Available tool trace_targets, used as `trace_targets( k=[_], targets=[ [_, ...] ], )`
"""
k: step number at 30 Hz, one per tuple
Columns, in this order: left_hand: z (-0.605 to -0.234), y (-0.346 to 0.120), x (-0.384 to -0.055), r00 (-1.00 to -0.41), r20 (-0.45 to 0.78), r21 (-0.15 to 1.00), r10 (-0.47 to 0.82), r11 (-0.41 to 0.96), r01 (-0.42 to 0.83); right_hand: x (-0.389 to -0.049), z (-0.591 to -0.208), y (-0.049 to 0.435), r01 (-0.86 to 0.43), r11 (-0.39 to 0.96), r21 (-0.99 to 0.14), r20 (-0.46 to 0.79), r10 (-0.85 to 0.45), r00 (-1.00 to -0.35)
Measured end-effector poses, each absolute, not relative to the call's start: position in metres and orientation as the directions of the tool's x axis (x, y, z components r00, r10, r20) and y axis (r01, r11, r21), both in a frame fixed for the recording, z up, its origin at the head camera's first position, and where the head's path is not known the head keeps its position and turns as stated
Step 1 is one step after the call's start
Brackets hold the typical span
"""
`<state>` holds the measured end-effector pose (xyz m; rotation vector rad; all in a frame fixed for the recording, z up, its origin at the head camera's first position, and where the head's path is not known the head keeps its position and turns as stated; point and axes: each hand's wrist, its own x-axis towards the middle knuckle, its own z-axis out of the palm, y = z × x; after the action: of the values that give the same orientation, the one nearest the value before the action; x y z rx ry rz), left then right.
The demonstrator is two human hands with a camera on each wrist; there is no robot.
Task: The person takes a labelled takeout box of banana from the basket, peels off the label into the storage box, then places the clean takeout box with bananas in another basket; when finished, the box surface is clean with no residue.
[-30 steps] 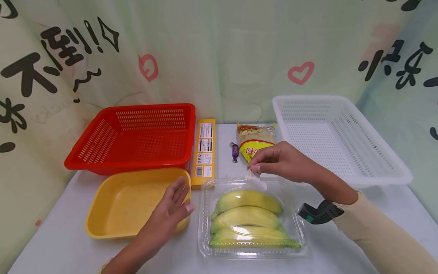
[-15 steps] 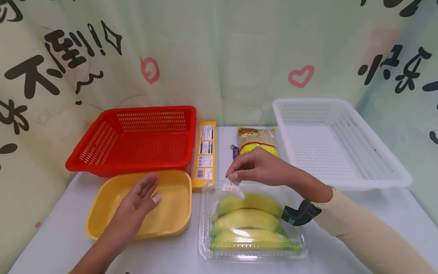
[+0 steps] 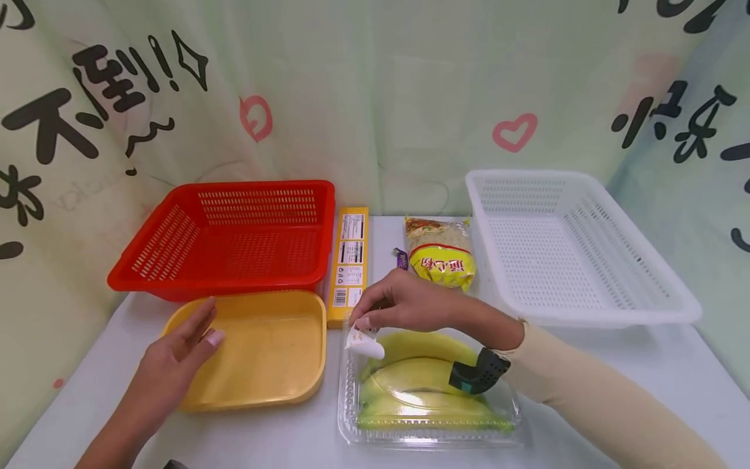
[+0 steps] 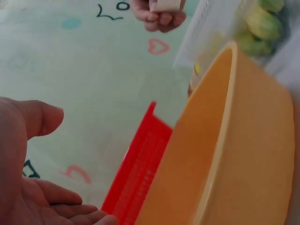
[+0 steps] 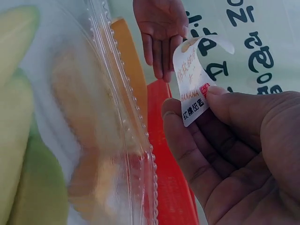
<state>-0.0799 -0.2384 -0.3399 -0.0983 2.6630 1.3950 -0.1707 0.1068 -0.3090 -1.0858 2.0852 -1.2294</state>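
Pinching a small white label by one end, the right hand hangs over the back left corner of a clear box. Its thumb and fingertip are tight on the label, maybe so the curly rest of it won't stick to skin. The box sits by the table's front edge, close to the person, and probably keeps the bananas together and clean. The left hand holds nothing; its fingers are straight, with the thumb out, by the left side of a yellow tub. A red basket fills the table's back left corner. A white basket fills the back right one.
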Motion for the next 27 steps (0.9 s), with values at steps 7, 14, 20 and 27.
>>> trace_targets(
  k=[7,14,20,27],
  targets=[
    [-0.35,-0.267,-0.078,-0.993,-0.111,0.691,-0.029,0.716,-0.099,-0.173,-0.311,0.087,-0.385,0.311,-0.869,-0.054,-0.834,-0.55],
    [-0.363,-0.29,-0.078,-0.993,-0.115,0.619,-0.005,0.782,-0.076,-0.179,-0.31,0.074,-0.425,0.312,-0.85,-0.037,-0.84,-0.542],
    [-0.375,-0.311,-0.08,-0.985,-0.169,0.55,0.04,0.833,-0.061,-0.185,-0.315,0.063,-0.451,0.323,-0.832,-0.045,-0.85,-0.525],
    [-0.383,-0.318,-0.08,-0.959,-0.272,0.497,0.077,0.865,-0.072,-0.187,-0.316,0.051,-0.439,0.37,-0.819,-0.082,-0.832,-0.549]
  ],
)
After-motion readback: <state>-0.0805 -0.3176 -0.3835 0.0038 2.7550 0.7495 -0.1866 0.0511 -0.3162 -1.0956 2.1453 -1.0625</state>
